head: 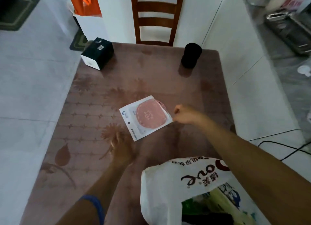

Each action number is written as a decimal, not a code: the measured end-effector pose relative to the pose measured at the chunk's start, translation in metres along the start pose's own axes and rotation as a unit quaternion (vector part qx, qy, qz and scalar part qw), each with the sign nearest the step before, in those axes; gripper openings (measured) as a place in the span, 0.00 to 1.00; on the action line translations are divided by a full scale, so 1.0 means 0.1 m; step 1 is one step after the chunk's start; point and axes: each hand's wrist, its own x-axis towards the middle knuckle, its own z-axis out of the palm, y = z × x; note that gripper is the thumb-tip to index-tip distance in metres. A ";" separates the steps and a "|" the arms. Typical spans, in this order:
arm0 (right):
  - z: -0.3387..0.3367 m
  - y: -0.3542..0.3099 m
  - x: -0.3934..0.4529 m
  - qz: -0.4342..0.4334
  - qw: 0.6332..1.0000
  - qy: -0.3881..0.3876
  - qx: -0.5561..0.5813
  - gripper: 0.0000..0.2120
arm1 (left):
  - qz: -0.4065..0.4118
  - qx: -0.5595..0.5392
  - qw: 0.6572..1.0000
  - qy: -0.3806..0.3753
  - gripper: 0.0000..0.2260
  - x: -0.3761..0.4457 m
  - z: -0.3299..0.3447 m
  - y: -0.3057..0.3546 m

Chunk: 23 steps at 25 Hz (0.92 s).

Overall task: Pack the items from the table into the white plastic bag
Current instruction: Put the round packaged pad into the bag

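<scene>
Right hand [182, 114]: I see it fisted, pinching the flat packet's [146, 117] near corner.
Left hand [121, 144]: motion-blurred beside the packet; I cannot tell its finger spread.
White plastic bag [176, 187]: near table [94, 107] edge, mouth partly cropped, contents indistinct.
Black box [97, 53], black cylinder [191, 55]: far corners.

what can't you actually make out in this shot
Head view:
- Left hand: motion-blurred, finger pose unclear.
- Right hand: fist at the packet corner; grip hidden.
- White bag: contents cut off by the bottom edge.
- Black box label: too small to read.
</scene>
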 end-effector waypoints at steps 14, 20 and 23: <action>0.57 -0.11 0.46 0.053 0.968 0.142 0.198 0.09 | 0.045 0.013 0.999 0.013 0.43 -0.10 0.02 0.01; -0.30 -0.07 -0.60 -0.209 0.941 0.261 0.056 0.11 | 0.032 -0.067 0.997 -0.034 0.44 -0.28 -0.22 -0.02; -0.71 -0.03 -1.02 -0.231 0.926 0.298 -0.005 0.12 | 0.007 -0.193 0.981 -0.001 0.30 -0.52 -0.57 -0.02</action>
